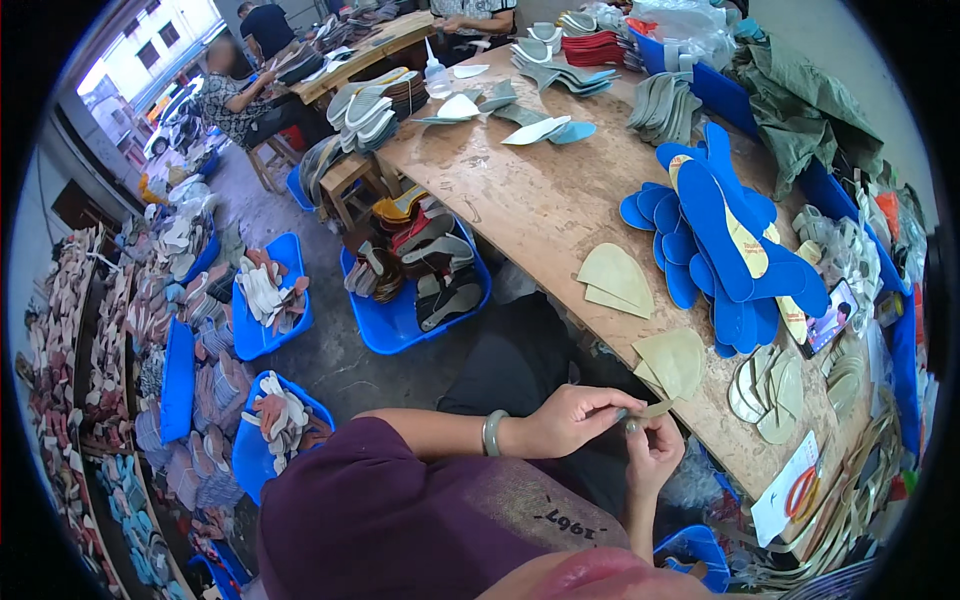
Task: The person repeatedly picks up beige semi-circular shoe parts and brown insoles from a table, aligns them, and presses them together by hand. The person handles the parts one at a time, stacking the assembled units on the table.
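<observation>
Where the fingertips of the left hand (565,421) and right hand (654,452) meet, both are pinched nearly closed on a small tan piece (657,409); its long axis points rightward and slightly away from the grip, the exposed end nearer the right hand. Which hand bears more of it I cannot tell. Just beyond, cream sheets (674,362) lie at the table's (530,205) edge; farther off, to the right, blue insoles (706,208) are heaped.
</observation>
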